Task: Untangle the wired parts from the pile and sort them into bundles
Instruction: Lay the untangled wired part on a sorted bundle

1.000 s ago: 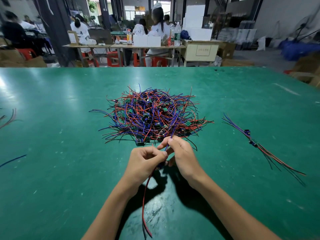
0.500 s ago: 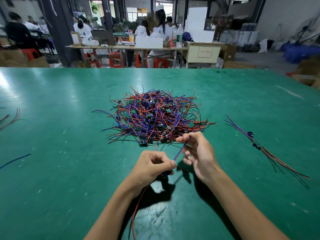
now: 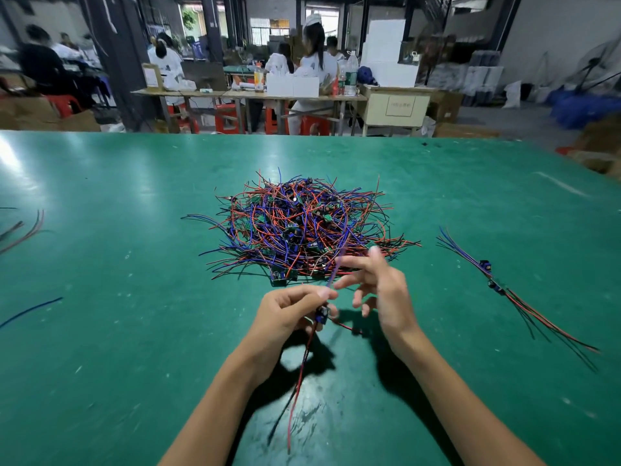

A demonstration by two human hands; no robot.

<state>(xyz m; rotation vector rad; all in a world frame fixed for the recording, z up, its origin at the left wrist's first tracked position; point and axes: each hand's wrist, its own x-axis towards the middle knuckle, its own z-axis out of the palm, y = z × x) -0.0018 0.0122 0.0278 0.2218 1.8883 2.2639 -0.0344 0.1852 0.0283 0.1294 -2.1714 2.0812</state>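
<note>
My right hand has let go and spread open, blurred, while my left hand pinches the wired part just before the pile, its purple lead smeared.

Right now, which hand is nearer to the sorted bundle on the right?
Right. The right hand is left of the bundle, apart from it; the left hand is further left.

Green table, workers, perhaps bottles
</note>
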